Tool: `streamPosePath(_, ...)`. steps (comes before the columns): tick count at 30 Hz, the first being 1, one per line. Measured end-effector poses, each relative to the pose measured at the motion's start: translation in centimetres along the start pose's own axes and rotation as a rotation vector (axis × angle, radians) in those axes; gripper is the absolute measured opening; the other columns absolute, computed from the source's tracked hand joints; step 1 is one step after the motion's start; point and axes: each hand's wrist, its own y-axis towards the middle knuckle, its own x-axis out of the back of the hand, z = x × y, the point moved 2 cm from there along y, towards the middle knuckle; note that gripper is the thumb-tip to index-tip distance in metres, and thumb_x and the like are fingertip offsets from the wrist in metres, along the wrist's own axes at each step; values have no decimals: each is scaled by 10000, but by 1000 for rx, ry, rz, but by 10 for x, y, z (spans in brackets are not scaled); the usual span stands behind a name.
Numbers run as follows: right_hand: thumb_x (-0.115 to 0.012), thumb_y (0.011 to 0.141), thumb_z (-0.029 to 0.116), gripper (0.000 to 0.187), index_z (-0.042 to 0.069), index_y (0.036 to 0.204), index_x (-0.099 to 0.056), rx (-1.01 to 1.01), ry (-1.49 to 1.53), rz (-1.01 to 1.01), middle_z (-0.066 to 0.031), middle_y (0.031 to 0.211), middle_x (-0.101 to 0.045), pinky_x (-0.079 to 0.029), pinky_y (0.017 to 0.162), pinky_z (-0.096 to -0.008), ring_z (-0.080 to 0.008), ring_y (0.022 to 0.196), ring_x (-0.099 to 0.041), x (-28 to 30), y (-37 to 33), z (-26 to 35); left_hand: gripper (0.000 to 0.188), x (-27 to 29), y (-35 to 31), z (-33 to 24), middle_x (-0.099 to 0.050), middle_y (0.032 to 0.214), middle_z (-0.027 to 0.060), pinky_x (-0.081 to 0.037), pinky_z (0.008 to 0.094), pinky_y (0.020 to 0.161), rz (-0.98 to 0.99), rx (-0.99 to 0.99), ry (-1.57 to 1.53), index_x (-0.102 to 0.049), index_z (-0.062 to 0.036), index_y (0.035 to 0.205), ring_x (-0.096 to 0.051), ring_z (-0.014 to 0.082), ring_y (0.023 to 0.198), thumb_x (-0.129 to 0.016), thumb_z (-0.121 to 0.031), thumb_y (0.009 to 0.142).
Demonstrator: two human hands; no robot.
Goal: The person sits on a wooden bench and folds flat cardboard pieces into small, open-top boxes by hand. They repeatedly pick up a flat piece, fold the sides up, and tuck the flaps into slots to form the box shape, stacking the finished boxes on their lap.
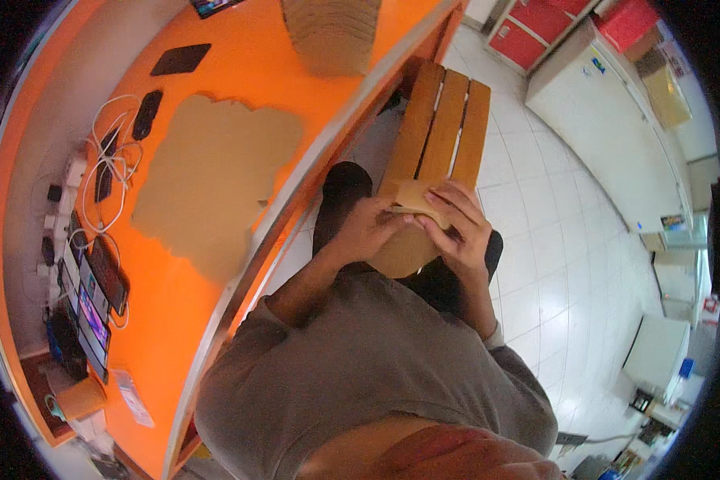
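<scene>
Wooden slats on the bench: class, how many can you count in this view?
3 slats: the left slat, the middle slat and the right slat lie side by side on the bench beyond the hands. Their near ends are hidden behind the hands and brown paper.

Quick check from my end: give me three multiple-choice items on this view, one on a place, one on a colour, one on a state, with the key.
1. Where is the big flat brown sheet?
A. on the counter
B. on the bench
C. on the floor

2. What colour is the counter?
A. white
B. orange
C. green

3. How is the brown piece held?
A. by the left hand alone
B. by both hands
C. by no hand

Key:
1 A, the sheet lies flat on the counter, left of the person.
2 B, its top is orange throughout.
3 B, the left hand and right hand both grip the brown piece, above the bench.
</scene>
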Motion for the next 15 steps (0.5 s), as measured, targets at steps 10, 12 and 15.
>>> streamPosePath(10, -705, 852, 62, 123, -22, 943, -710, -404, 478, 16, -114, 880, -699, -487, 765, -294, -185, 865, -642, -23, -26, -12, 615, 20, 12, -11, -516, 1027, 134, -507, 370, 679, -454, -413, 745, -520, -60, 1042, -582, 273, 817, -902, -278, 613)
streamPosePath(12, -683, 887, 83, 115, -19, 936, -706, -584, 604, -101, -81, 842, -694, -477, 730, -265, -135, 822, -625, -29, -34, -19, 700, 19, 16, -8, -490, 1048, 139, -498, 375, 714, -407, -394, 808, -478, -60, 1072, -565, 282, 833, -916, -309, 586)
streamPosePath(15, -667, 918, 120, 141, -16, 941, -698, -698, 652, -376, -46, 829, -690, -472, 701, -240, -98, 787, -608, -29, -32, -27, 760, 3, 18, -13, -506, 1029, 132, -479, 368, 770, -484, -241, 657, -454, -40, 1106, -559, 273, 860, -919, -337, 584)
